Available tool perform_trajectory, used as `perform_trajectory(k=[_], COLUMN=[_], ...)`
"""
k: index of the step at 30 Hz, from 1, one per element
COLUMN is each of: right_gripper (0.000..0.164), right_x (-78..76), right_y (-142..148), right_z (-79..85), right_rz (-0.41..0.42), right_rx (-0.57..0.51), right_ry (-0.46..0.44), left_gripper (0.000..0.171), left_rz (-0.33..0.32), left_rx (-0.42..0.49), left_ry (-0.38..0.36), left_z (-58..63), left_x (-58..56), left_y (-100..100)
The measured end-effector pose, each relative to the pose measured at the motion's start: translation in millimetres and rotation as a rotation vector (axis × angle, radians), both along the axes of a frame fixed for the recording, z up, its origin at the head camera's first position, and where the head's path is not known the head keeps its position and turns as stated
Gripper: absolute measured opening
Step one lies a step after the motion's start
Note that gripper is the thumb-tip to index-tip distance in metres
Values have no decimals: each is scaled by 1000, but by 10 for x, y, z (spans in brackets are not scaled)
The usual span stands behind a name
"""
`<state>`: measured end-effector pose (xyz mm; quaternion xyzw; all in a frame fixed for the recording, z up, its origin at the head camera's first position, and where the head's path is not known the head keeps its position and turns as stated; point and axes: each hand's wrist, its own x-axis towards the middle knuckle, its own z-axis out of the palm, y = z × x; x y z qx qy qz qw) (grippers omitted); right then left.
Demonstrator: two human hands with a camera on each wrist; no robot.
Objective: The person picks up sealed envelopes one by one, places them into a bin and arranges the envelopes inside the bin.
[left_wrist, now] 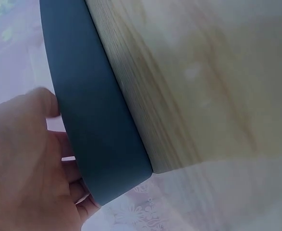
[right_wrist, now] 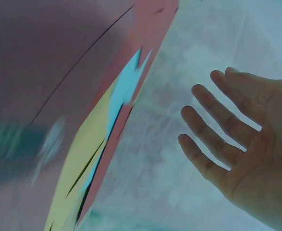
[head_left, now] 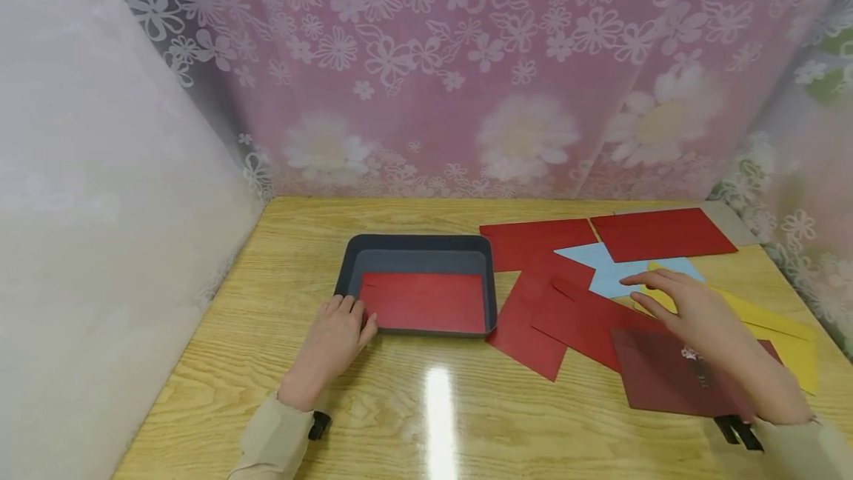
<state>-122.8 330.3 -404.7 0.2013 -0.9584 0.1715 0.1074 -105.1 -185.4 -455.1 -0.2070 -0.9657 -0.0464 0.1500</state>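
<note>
A dark grey rectangular tray [head_left: 420, 243] sits on the table, with a red envelope [head_left: 423, 302] lying flat inside it. My left hand [head_left: 338, 339] holds the tray's front left corner, its fingers at the rim; the left wrist view shows the hand [left_wrist: 30, 163] against the tray's outer wall [left_wrist: 92, 106]. My right hand [head_left: 700, 313] hovers over the scattered envelopes with fingers spread and holds nothing. Beneath it are a maroon envelope [head_left: 649, 376] with a printed mark, a yellow envelope [head_left: 780, 321] and a light blue envelope [head_left: 606, 276]. In the right wrist view the hand [right_wrist: 246, 139] has loose, parted fingers.
Several red envelopes overlap right of the tray, among them one at the back [head_left: 540, 235] and one slanting beside the tray [head_left: 533, 339]. Another red envelope [head_left: 666, 235] lies on a greyish one [head_left: 736, 221]. Floral curtains [head_left: 426, 95] surround the wooden table [head_left: 373, 406].
</note>
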Motion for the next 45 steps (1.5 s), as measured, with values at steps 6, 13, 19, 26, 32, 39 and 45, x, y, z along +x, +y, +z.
perform_trajectory(k=[6,13,19,26,32,39,45], right_gripper=[34,44,60,60,58,57,37], right_x=[115,150,133,116,55,9,60], right_y=[356,643,799,812,805,865,840], right_z=[-67,-144,-253,-351,-356,-397,-294], right_rz=[-78,-85,-33,10,28,45,20], right_rx=[70,209,266,266,248,182,43], right_ry=[-71,-263,-354,-352,-355,-386,-466], left_gripper=[25,30,30,31,32,32,31], left_rz=[14,-5,-10,-11,-1,-6,-8], left_rx=[-12,-28,-37,-40,-26,-28,-25], left_ry=[-22,10,27,36,11,7,4], left_z=[15,17,8,25,38,24,22], left_x=[8,18,20,25,33,30,23], left_y=[2,10,13,21,31,21,27])
